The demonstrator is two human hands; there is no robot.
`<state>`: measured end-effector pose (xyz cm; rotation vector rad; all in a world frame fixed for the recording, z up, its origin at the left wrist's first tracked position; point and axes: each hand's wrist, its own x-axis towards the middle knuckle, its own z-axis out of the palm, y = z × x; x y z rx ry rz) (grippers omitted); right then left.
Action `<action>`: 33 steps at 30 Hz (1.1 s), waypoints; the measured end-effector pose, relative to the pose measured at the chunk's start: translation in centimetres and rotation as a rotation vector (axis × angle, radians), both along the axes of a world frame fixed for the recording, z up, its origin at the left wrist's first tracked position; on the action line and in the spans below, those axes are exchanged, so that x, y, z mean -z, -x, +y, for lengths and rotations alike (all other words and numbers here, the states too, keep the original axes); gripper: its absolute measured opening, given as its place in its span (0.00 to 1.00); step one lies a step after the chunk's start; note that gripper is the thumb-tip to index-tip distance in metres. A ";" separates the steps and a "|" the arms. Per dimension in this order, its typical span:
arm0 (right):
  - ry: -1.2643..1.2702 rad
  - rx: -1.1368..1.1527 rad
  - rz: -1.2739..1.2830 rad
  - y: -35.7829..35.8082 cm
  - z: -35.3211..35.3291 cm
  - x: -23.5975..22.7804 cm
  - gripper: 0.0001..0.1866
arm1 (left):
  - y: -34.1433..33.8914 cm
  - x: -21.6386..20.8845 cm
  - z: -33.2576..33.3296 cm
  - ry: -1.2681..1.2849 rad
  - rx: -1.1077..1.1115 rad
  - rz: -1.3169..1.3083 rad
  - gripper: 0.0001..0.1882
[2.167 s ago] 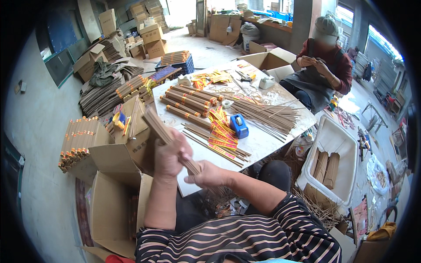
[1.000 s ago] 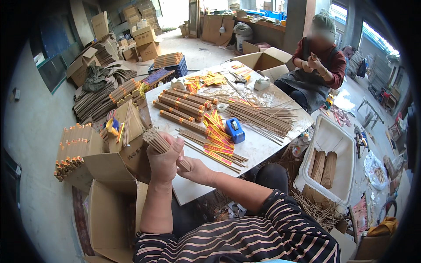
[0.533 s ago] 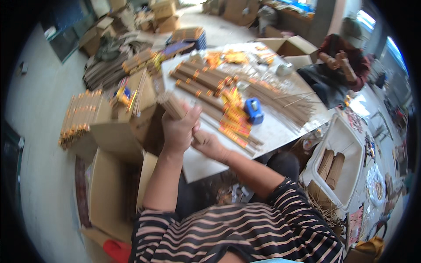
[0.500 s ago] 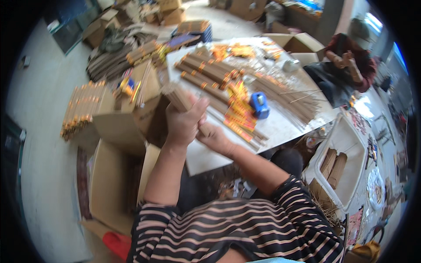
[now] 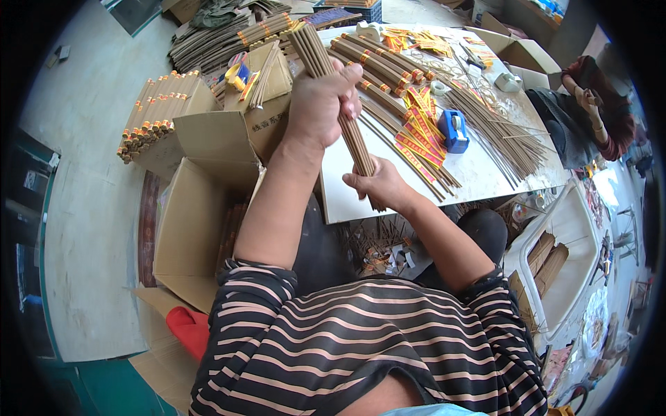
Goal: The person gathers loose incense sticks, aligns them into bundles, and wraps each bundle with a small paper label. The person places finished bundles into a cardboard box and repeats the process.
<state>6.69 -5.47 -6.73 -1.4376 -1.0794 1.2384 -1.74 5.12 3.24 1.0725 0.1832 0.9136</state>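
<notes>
The left hand (image 5: 316,105) is wrapped around the far part of the brown stick bundle (image 5: 356,147), which slants between both hands; thin sticks call for an even squeeze. The right hand (image 5: 383,183) grips the near end, best aligned with the left, clear of the blue tape dispenser (image 5: 454,132) beyond it to the right.

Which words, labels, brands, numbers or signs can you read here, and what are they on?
I won't copy print, only say where it is:
Carton: dark characters on its side.
Yellow-and-red strips on the table: print too small to read.
Orange bands: too small to tell.
Held sticks: no print visible.
</notes>
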 end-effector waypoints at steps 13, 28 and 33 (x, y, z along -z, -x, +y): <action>-0.088 -0.067 0.140 -0.7 -2.1 -1.8 0.12 | -0.3 1.0 -4.9 -0.005 0.079 0.069 0.11; -0.276 -0.083 -0.127 -2.9 1.4 5.7 0.11 | -1.6 8.8 -4.0 -0.274 -0.225 0.303 0.10; -0.459 -0.034 0.063 -1.7 1.6 4.7 0.11 | -1.7 6.8 -4.4 -0.556 -0.363 0.241 0.09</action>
